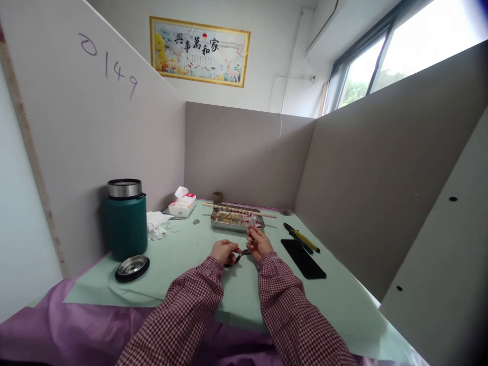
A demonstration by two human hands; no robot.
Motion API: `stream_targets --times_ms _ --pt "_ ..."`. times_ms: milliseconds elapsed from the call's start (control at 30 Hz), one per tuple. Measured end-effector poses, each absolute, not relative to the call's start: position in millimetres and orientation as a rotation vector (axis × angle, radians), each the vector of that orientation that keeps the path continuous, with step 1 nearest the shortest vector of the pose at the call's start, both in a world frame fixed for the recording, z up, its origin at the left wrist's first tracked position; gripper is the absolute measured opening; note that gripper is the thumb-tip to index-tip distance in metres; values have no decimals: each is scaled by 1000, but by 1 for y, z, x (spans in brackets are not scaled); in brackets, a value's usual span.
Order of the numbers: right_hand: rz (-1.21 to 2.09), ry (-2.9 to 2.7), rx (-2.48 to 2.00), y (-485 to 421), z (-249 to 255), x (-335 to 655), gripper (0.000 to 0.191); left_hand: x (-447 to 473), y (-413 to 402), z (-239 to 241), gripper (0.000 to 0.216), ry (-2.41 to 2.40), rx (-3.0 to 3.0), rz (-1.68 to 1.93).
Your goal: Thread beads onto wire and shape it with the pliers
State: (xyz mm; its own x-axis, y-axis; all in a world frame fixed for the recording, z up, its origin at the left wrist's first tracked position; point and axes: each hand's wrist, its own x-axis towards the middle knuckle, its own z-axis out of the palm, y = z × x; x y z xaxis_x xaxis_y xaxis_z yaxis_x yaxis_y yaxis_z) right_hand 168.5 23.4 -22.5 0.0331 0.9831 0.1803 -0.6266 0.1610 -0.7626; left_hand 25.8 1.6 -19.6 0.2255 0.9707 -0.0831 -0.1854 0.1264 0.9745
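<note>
My left hand (224, 251) is closed in a pinch over the middle of the table, near a small dark-handled tool (243, 253) that lies between my hands and is partly hidden. My right hand (261, 243) pinches too, raised slightly just in front of a metal tray (229, 227). What either pinch holds is too fine to make out. Gold and red bead-like pieces (229, 217) fill the tray. A thin wooden stick (263, 214), wrapped along part of its length, rests across it.
At right lie a black flat slab (304, 259) and yellow-and-black pliers (303, 238). To the left stand a green flask (127, 223), its lid (132, 267), crumpled tissue (156, 223) and a tissue pack (182, 205). A small brown cup (217, 196) sits behind. Grey partitions (244, 152) enclose the table.
</note>
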Motion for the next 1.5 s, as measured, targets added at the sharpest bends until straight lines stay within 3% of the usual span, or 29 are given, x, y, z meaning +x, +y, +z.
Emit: stream_targets --times_ms 433,633,800,1000,1367,1500 --pt "1401 -973 -528 15 -20 169 38 25 0 -19 24 847 1093 1083" --pt "1433 -1043 -563 8 -20 164 30 26 -2 -16 30 687 1100 1227" --pt "1460 -1193 -520 0 -18 158 41 25 -4 -12 32 702 1060 1308" --pt "1240 -1095 -712 8 -25 150 23 26 -2 -15 29 802 1077 1235" --pt "1139 -1176 -821 14 -33 152 26 28 -1 -19 15 767 1018 1134" --pt "1112 -1222 -854 14 -34 152 25 27 -1 -18 23 795 980 1151"
